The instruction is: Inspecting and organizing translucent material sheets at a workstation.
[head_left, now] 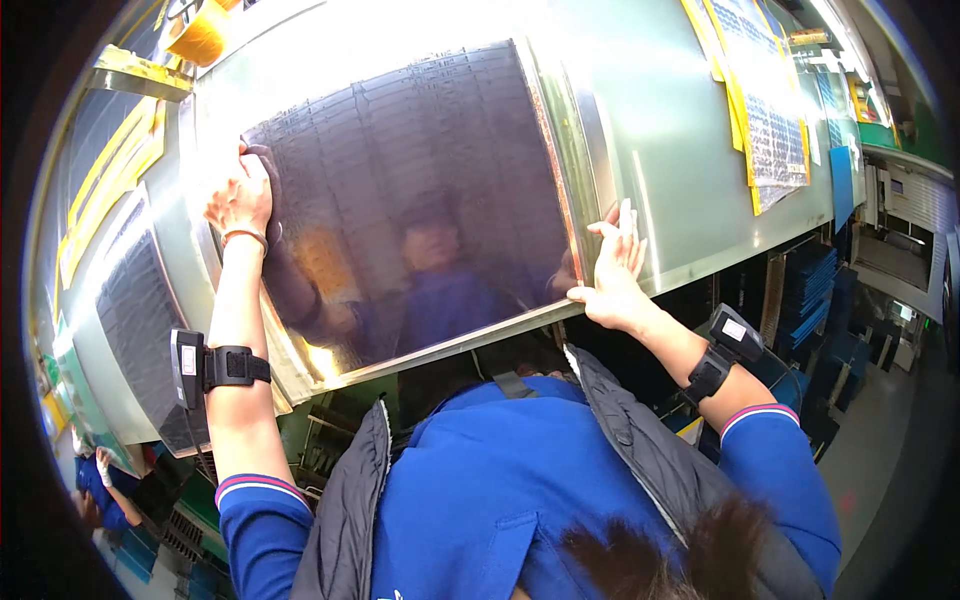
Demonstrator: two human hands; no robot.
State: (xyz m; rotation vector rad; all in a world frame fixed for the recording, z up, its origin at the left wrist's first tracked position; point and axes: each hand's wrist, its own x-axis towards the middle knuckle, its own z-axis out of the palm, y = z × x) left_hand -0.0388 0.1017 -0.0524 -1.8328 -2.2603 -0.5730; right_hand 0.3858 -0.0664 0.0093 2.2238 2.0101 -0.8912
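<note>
A large, dark, glossy rectangular panel lies before me on a pale table, with reflections across its surface. At its left edge, my left hand is closed, fingers curled and knuckles up. A dark rounded patch lies beside those fingers; whether it is a cloth or a reflection, I cannot tell. My right hand rests at the panel's lower right corner, fingers stretched and apart, thumb near the reddish-brown edge strip. A metal strip runs along the table just beyond that side.
An orange roll stands at the far left, above a yellow-topped bar. Another dark panel lies farther left. Yellow-edged printed sheets lie at the far right. Blue stacks stand below the table; another person is at lower left.
</note>
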